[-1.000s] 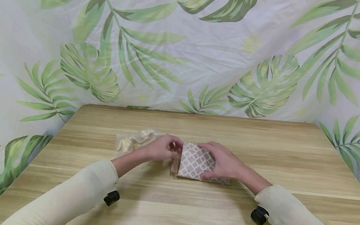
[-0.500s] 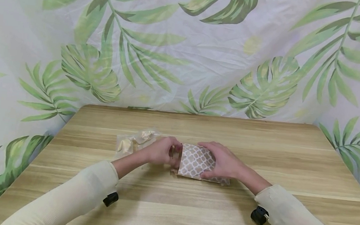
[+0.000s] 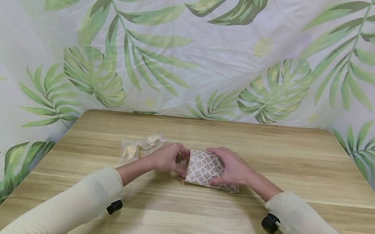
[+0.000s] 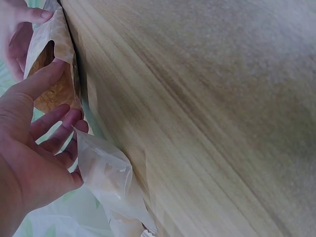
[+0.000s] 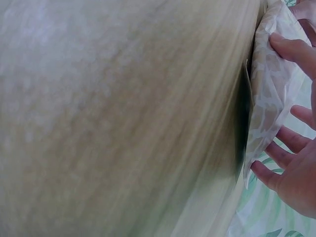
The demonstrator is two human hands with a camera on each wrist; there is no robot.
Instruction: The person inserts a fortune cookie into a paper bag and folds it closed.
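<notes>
A paper bag (image 3: 203, 166) with a white lattice pattern lies near the middle of the table, its mouth facing left. In the left wrist view, the bag's brown inside (image 4: 54, 94) shows through the parted mouth. My left hand (image 3: 170, 158) is at that mouth, the thumb reaching into it and the other fingers spread loosely by its far edge. My right hand (image 3: 233, 169) spans the bag from the right and holds it, thumb on the near side and fingertips at the far edge, as the right wrist view (image 5: 296, 163) shows.
Clear plastic packets (image 3: 131, 151) with pale yellowish contents lie left of the bag, partly behind the left forearm. The wooden table (image 3: 178, 220) ends at a back edge, where a leaf-print cloth (image 3: 212, 59) hangs.
My left hand has shifted slightly nearer along the mouth, and its fingers have moved apart there. The bag's mouth has become wider and rounder. My right hand has stayed in place.
</notes>
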